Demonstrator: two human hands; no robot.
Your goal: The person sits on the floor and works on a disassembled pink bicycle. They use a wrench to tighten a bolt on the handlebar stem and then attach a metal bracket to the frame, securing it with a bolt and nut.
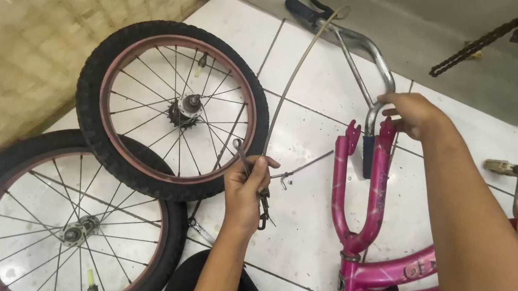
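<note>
Fingers of the left hand [248,189] are closed on a small metal brake arm [259,198] with a thin cable [293,75] running up from it to the brake lever at the handlebar grip [301,10]. The right hand [414,114] is wrapped around the silver handlebar [372,59], just above the pink fork [369,184] of the upturned bicycle frame [380,275]. Two loose wheels [172,107] are seen lying overlapped on the white tiled floor [310,238], left of the hands. A chain [489,38] hangs at upper right.
</note>
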